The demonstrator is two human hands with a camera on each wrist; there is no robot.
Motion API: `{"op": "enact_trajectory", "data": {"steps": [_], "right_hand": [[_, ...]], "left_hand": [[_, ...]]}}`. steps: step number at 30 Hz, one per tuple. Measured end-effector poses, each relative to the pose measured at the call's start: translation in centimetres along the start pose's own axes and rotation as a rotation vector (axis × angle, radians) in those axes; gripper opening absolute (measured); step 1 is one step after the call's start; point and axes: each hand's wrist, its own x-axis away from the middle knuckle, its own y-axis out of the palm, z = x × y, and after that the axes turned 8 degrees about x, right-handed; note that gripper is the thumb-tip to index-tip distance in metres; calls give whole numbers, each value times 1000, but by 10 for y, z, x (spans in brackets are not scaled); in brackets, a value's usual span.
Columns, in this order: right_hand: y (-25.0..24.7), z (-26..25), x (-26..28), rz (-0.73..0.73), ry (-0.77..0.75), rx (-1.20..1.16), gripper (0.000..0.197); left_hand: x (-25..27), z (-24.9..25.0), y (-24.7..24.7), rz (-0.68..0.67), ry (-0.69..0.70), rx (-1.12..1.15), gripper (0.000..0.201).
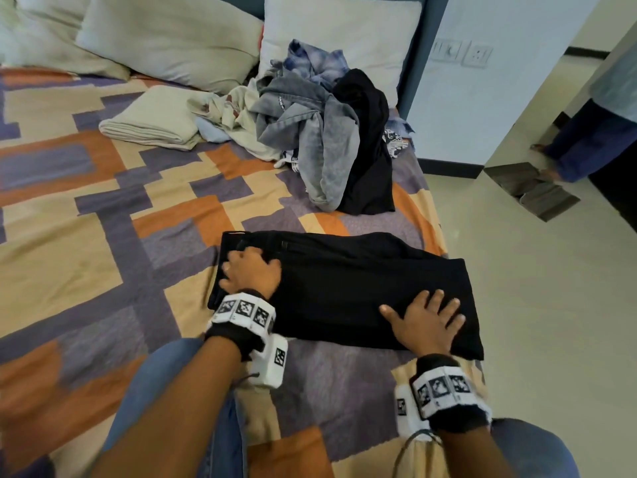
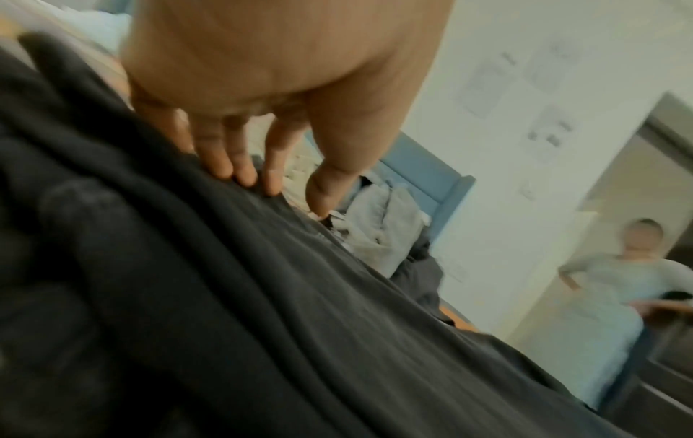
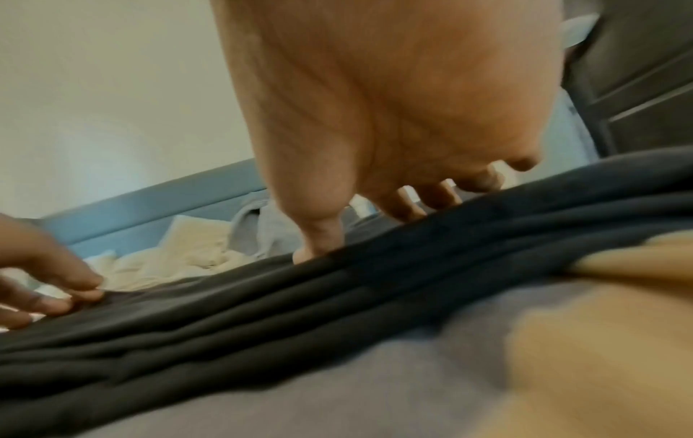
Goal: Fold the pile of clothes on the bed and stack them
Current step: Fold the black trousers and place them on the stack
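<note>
Both hands lay on the folded black trousers: right hand flat, fingers spread; left hand pressing with bent fingers. Beyond the trousers sat the unfolded pile.

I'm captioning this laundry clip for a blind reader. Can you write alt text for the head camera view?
Two hands press flat on folded black trousers at the near edge of a patterned bed: the left hand by the waistband, the right hand spread nearer the other end. Beyond lie an unfolded clothes pile and a folded cream cloth.
</note>
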Motion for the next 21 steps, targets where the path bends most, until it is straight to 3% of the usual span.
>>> {"op": "enact_trajectory", "data": {"steps": [3,6,8,12,14,17,18,21], "right_hand": [[9,-53,11,31,-309,42,94],[16,-103,10,-37,-515,-31,90],[24,-123,6,-36,-542,-70,94],[41,-122,-9,48,-575,-162,131],[45,-119,-15,5,-589,-213,119],[44,-122,-13,-15,-559,-235,106],[44,-122,-15,-29,-551,-242,99],[31,-114,-9,-135,-564,-389,84]], "left_hand": [[-21,-16,-22,-23,-230,8,85],[-35,-33,-30,-156,-285,-106,95],[-40,-40,-30,-176,-289,-77,92],[-48,-44,-31,-207,-320,277,93],[-47,-40,-36,-244,-296,392,80],[-36,-24,-43,-269,-243,618,44],[-29,-17,-44,-275,-226,673,43],[-14,-6,-42,-241,-157,686,74]]}}
